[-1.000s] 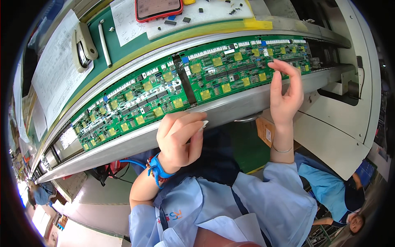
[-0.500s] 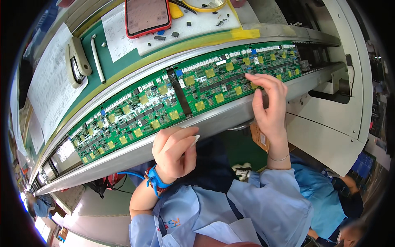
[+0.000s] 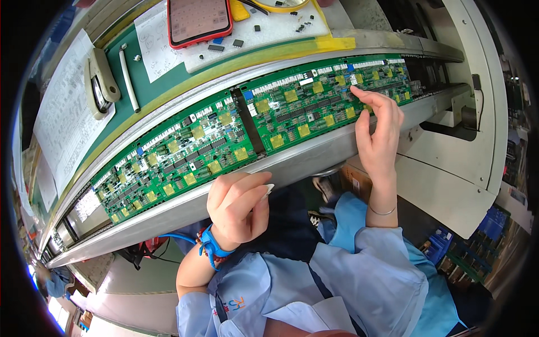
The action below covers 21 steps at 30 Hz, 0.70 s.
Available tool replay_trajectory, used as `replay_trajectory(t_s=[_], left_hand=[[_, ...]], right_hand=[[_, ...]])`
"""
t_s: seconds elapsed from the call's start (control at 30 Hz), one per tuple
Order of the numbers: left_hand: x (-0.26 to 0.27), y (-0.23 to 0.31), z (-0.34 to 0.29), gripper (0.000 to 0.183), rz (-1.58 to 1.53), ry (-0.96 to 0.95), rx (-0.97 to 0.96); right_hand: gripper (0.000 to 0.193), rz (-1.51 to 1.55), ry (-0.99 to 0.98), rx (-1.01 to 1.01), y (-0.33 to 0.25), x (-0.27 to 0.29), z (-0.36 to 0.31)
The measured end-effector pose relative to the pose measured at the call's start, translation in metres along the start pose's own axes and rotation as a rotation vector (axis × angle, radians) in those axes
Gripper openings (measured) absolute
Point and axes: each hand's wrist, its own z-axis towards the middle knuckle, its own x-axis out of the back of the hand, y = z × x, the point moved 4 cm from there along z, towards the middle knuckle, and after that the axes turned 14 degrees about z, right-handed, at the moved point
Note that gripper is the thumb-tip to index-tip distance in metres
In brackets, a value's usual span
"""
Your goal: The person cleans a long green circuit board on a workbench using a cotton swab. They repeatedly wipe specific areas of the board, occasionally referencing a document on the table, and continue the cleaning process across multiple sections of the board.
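Note:
Two long green circuit boards, a left board (image 3: 174, 159) and a right board (image 3: 320, 104), lie end to end between metal rails, with a dark gap between them. Yellow squares and many small parts cover both. My right hand (image 3: 379, 132) is over the right board's near edge, its index finger stretched across the board and the thumb apart; whether the fingertip touches cannot be told. Beside the near rail (image 3: 297, 159), below the left board, my left hand (image 3: 238, 205) has its fingers curled together. Something small and white shows at its fingertips, possibly a nail.
Beyond the far rail are a red-edged phone (image 3: 200, 21), a white foam pad (image 3: 264, 45) with loose black chips, a white stick (image 3: 129, 80), a beige stapler-like tool (image 3: 102, 84) and papers (image 3: 62, 118). A white machine housing (image 3: 449, 174) stands right. Another person's blue clothing (image 3: 435, 292) shows lower right.
My right hand has moved right and slightly away from me, and the right board has shifted slightly right. My left hand has hardly moved. The person at lower right has shifted.

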Motion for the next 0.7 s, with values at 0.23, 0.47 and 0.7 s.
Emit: replay_trajectory(t_s=[0.23,0.47,0.7], left_hand=[[0.001,-0.001,0.000,0.026,-0.002,0.018,-0.011],[0.004,0.000,0.000,0.021,0.005,-0.033,-0.020],[0.005,-0.002,-0.005,0.021,-0.013,-0.025,-0.020]], right_hand=[[0.030,0.014,0.026,-0.013,-0.001,0.001,-0.004],[0.030,-0.074,-0.010,-0.005,-0.010,0.002,0.005],[0.030,-0.011,-0.018,0.073,-0.024,-0.003,0.003]])
